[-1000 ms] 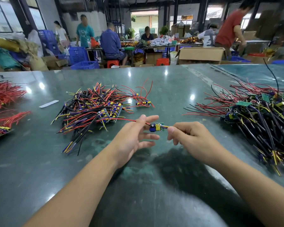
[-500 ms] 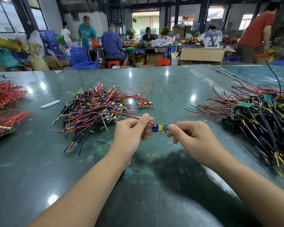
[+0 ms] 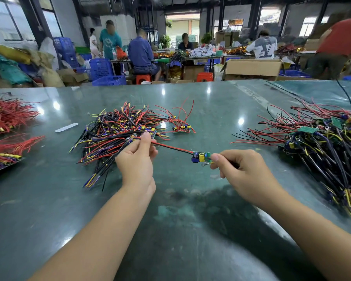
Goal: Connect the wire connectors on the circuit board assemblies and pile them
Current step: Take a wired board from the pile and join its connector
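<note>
Above the tabletop's middle, the left hand (image 3: 137, 159) pinches the red wire (image 3: 170, 147); the right hand (image 3: 239, 169) pinches the circuit board (image 3: 201, 157), fingers curled, hiding its far end.

A glossy dark-green table (image 3: 190, 230) carries tangled heaps of wired circuit boards at centre (image 3: 118, 134) and right (image 3: 328, 147), red wire bundles (image 3: 6, 118) left, and a white strip (image 3: 66, 127).
</note>
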